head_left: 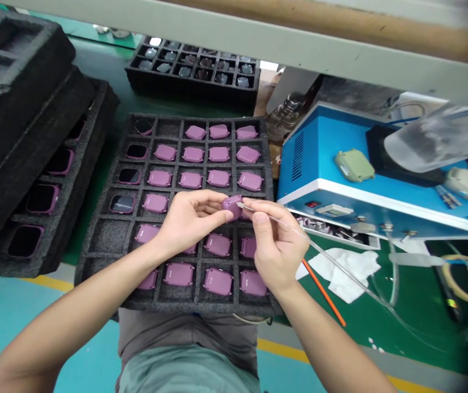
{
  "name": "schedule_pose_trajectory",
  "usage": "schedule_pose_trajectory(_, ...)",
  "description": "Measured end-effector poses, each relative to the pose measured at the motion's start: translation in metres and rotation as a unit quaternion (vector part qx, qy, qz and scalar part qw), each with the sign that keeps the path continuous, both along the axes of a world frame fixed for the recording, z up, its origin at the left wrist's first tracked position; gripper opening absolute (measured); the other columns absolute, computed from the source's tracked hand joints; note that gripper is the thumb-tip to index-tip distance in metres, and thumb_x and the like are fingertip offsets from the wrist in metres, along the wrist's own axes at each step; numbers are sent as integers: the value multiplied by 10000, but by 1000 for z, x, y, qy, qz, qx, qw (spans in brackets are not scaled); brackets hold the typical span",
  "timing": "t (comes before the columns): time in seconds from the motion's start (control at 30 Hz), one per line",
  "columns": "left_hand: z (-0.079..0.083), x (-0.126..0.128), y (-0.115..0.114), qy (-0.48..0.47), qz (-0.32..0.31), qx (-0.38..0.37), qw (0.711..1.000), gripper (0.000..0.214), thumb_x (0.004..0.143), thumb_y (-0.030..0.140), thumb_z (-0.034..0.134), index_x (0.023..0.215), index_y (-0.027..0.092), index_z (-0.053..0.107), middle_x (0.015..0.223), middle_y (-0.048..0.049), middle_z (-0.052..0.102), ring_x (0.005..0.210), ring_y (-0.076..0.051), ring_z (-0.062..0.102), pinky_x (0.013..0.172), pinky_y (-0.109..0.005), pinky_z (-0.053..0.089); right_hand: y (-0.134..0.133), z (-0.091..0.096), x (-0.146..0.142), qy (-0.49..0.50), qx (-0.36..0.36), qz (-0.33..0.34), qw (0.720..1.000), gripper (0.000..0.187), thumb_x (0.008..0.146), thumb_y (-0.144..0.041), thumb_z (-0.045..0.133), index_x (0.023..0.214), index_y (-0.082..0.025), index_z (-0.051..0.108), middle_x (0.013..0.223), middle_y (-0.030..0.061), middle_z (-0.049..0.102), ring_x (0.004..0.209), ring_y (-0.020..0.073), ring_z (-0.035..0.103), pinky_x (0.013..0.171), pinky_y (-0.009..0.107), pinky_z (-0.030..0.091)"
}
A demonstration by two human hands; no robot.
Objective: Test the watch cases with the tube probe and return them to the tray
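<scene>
My left hand (191,218) pinches a small purple watch case (232,206) above a black foam tray (95,245). My right hand (273,240) is closed on a thin clear tube (332,262), whose tip touches the case's right side. Several more purple cases (193,154) lie in the tray's square cells. The cells of the tray's left column hold cases with dark screens facing up (130,176). The tube trails away to the right across the green mat.
A blue machine (319,158) stands at the right, with white cloths (346,270) and an orange stick (324,292) below it. Stacked foam trays (21,136) sit at the left and another filled tray (197,68) at the back. A shelf beam (299,43) runs overhead.
</scene>
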State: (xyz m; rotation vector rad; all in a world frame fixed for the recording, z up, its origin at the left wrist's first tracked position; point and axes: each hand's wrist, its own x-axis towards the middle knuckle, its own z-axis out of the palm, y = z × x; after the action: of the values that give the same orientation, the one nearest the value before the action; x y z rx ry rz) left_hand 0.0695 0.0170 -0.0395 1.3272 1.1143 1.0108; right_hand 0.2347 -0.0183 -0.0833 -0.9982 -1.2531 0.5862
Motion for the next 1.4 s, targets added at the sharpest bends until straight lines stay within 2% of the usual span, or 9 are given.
schedule_pose_trajectory(0.37, -3, -1, -1, 1, 1, 10, 1000, 279, 728, 255, 890, 978, 144, 836, 883, -59, 838, 766, -179, 780, 743, -271, 644, 0, -2, 0, 15, 4, 11, 1000, 134, 1020, -249, 642, 1058, -247, 771, 1070, 63, 799, 1042, 235, 767, 953, 467, 655)
schedule_pose_trajectory(0.73, -2, -2, 0, 11, -5, 21, 1000, 261, 740, 263, 875, 978, 163, 842, 915, -62, 844, 798, -199, 791, 753, -283, 649, 1, -2, -1, 14, -1, 15, 1000, 129, 1014, -269, 644, 1036, -246, 769, 1061, 73, 785, 1049, 239, 761, 923, 461, 668)
schedule_pose_trajectory(0.93, -1, -4, 2, 27, -2, 24, 999, 299, 736, 313, 888, 994, 168, 843, 931, -78, 846, 814, -232, 802, 755, -318, 666, 4, -1, -1, -2, 0, 17, 1000, 146, 1027, -286, 624, 1041, -249, 765, 1070, 80, 784, 1057, 235, 761, 908, 434, 672)
schedule_pose_trajectory(1.13, 3, -5, 5, 40, 17, 29, 999, 342, 709, 371, 926, 975, 172, 848, 907, -83, 846, 807, -240, 805, 770, -330, 671, 8, 1, -1, 4, 15, 35, 999, 152, 1036, -259, 613, 1068, -252, 761, 1077, 67, 780, 1043, 198, 760, 879, 348, 664)
schedule_pose_trajectory(1.4, 7, -5, 7, 53, 24, 27, 998, 406, 660, 434, 953, 959, 182, 846, 885, -76, 843, 790, -244, 803, 784, -359, 680, 11, 3, -2, 1, 30, 23, 999, 150, 1031, -264, 608, 1046, -247, 757, 1054, 59, 788, 1017, 190, 760, 893, 340, 653)
